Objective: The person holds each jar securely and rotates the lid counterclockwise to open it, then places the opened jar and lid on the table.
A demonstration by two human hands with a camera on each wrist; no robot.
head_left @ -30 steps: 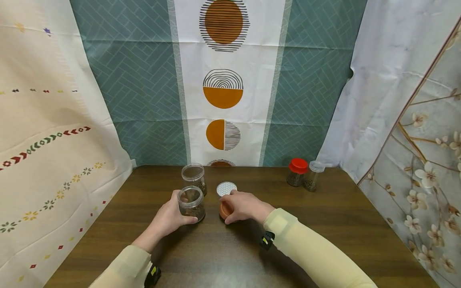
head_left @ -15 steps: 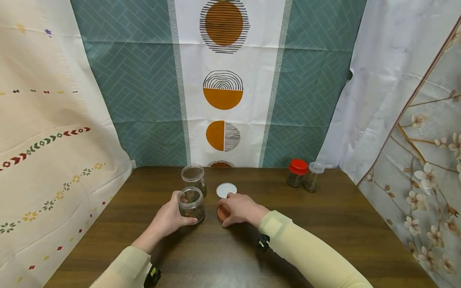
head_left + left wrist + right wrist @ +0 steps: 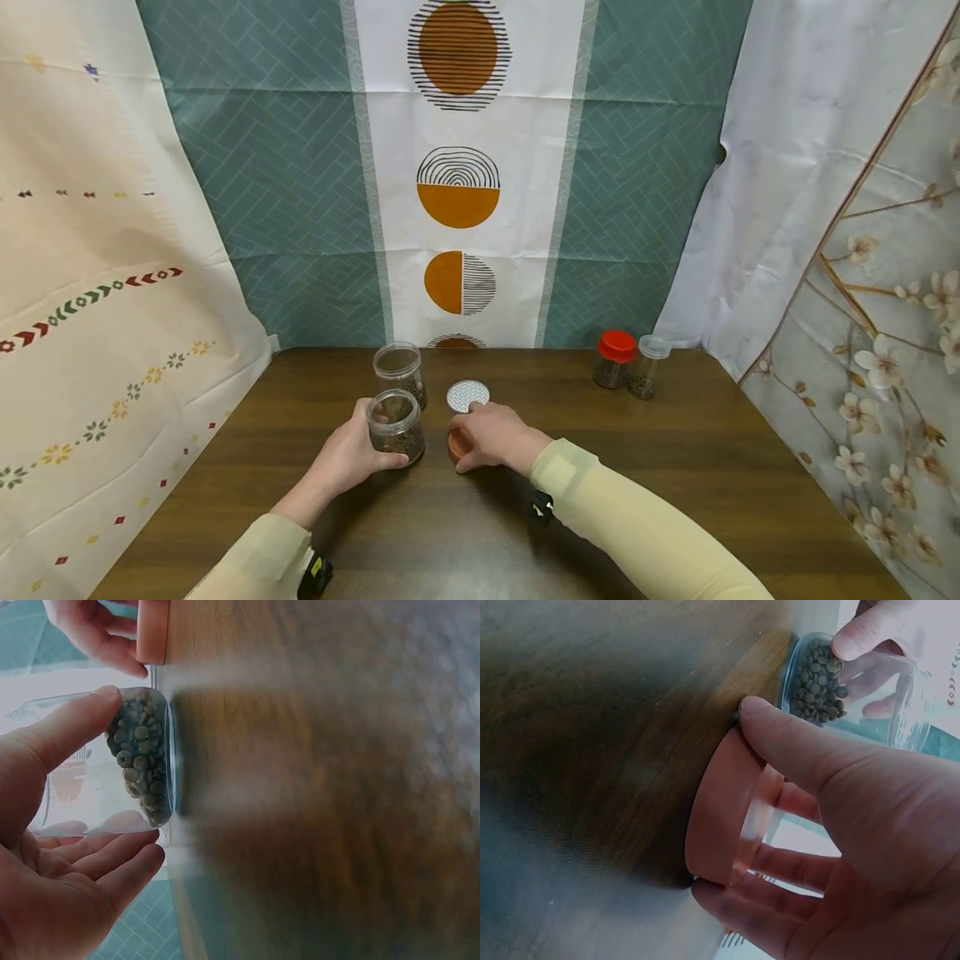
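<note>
My left hand (image 3: 352,450) grips a clear open-topped jar (image 3: 396,429) standing on the table. Its thumb lies along one side and its fingers along the other. Brown lentil-like pellets (image 3: 142,757) fill the jar's lower part in the left wrist view. Just right of it, my right hand (image 3: 498,437) holds a round terracotta-coloured lid (image 3: 724,810) by its rim, down at the tabletop. Thumb and fingers span that lid in the right wrist view, and the hand hides part of it in the head view. Directly behind the hand lies a disc with a silvery patterned face (image 3: 468,396).
A second open clear jar (image 3: 397,362) with dark contents stands behind the gripped one. Towards the back right are a red-capped jar (image 3: 615,358) and a slim clear-capped jar (image 3: 649,367). Patterned curtains (image 3: 300,208) hang behind the wooden table (image 3: 675,458).
My right hand has shifted slightly left and nearer with the terracotta-coloured lid, closer to the gripped jar. My left hand keeps its hold. The head view has turned a little.
</note>
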